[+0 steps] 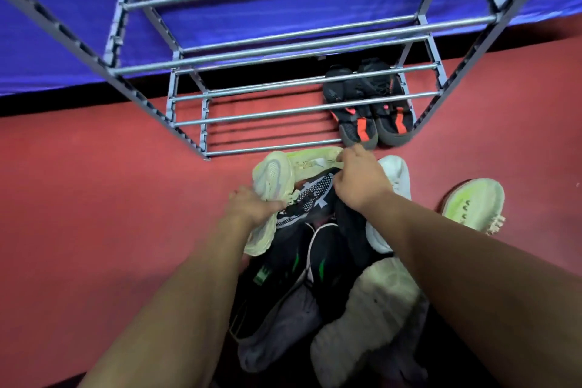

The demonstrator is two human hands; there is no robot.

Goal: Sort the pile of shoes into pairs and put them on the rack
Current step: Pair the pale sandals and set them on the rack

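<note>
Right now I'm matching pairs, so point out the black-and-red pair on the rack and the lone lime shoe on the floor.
black-and-red pair (357, 131): head view, toe of one shoe, by its red stripe.
lone lime shoe (475, 201): head view, middle of its pale surface.

An indoor room of unclear kind: red floor (94, 198), blue cloth (283, 9) behind a metal shoe rack (283, 48), sneakers (315, 261) heaped on the floor.

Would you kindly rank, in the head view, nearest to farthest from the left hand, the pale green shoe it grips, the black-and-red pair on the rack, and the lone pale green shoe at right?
1. The gripped pale green shoe, in the left hand.
2. The black-and-red pair, ahead and rightward on the rack.
3. The lone pale green shoe, far right.
</note>
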